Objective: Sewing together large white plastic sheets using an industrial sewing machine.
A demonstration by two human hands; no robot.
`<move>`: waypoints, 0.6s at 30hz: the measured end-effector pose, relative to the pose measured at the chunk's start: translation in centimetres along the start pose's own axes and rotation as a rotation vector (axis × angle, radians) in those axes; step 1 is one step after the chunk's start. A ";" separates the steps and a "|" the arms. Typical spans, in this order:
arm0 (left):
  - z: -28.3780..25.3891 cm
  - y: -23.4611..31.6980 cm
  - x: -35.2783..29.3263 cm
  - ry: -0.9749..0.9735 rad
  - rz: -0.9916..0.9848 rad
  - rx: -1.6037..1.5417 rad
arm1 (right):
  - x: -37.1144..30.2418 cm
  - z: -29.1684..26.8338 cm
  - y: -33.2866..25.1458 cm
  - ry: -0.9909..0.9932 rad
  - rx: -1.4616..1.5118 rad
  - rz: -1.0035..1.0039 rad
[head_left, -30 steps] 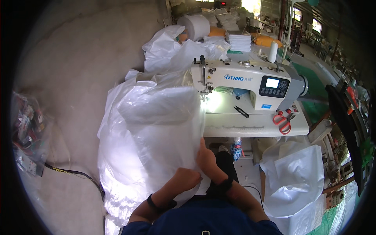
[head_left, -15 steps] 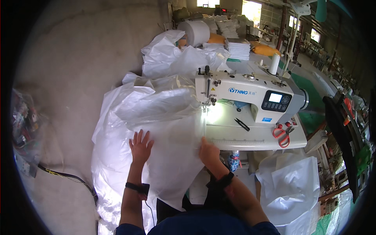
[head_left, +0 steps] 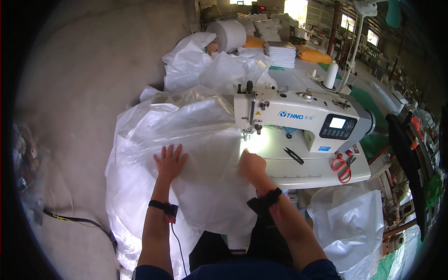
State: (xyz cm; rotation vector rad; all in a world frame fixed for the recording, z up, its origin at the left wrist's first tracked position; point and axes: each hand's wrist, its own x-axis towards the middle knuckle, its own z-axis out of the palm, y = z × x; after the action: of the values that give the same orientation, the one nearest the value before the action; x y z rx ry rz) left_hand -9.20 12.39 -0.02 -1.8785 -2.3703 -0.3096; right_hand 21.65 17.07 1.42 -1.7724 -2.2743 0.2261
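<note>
A large white plastic-like sheet [head_left: 205, 177] spreads over the left of the table and hangs off its near edge. My left hand [head_left: 170, 162] lies flat on it with the fingers spread. At the sheet's right edge, my right hand [head_left: 253, 166] is closed, pinching that edge just short of the presser foot [head_left: 246, 137]. Its fingertips are partly hidden by the hand itself. The white sewing machine [head_left: 280, 103] stands at right, its lamp lighting the needle area, and the sheet's edge runs to the foot.
Black thread snips [head_left: 293, 156] and red-handled scissors [head_left: 343, 169] lie on the machine bed. A white thread cone [head_left: 331, 76] stands behind. More white sheeting [head_left: 347, 224] hangs at near right. At the back are a white roll [head_left: 229, 36] and a stack of white pieces [head_left: 281, 55].
Both hands have moved away from my body, carrying the sheet forward. My right hand is now closer to the presser foot. The view has shifted slightly.
</note>
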 end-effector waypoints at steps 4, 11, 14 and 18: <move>-0.2 0.8 2.5 -0.056 -0.028 0.012 | 2.1 0.9 0.4 0.012 0.080 0.050; -1.6 2.0 3.6 -0.102 -0.040 -0.005 | -6.8 1.4 3.7 -0.064 0.648 0.138; -3.8 5.0 -0.2 0.185 0.184 -0.121 | -14.6 1.7 5.5 -0.395 1.090 0.296; -5.0 11.7 -12.2 0.421 0.474 -0.490 | -21.4 2.7 6.4 -0.423 1.287 0.388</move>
State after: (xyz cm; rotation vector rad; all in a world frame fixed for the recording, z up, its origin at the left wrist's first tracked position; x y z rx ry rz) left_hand 4.76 2.26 3.46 -2.2070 -1.6123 -1.1768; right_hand 31.73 -2.00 -5.00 -1.3711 -1.2394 1.7647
